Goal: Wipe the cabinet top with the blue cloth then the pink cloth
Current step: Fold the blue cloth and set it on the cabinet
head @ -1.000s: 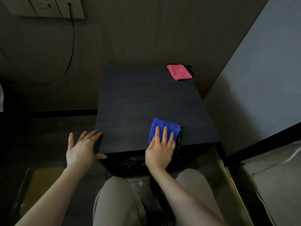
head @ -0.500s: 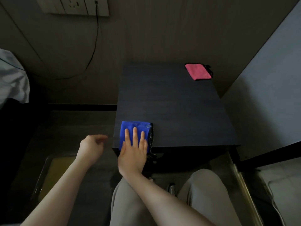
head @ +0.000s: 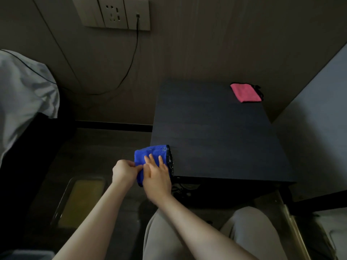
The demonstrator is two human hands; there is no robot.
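Note:
The blue cloth hangs over the near left corner of the dark cabinet top, partly past the edge. My right hand lies on it with straight fingers pressing the cloth. My left hand is beside it on the left, fingers curled, pinching the cloth's left edge. The pink cloth lies folded at the far right corner of the cabinet top, well away from both hands.
A wall socket plate with a black cable is on the wall behind. A pale pillow or bedding is at left. A yellowish tray sits on the floor. A grey panel flanks the cabinet's right side.
My right hand slid the blue cloth leftward along the front edge to the near left corner, where it now overhangs. My left hand left the cabinet edge and took the cloth's left edge.

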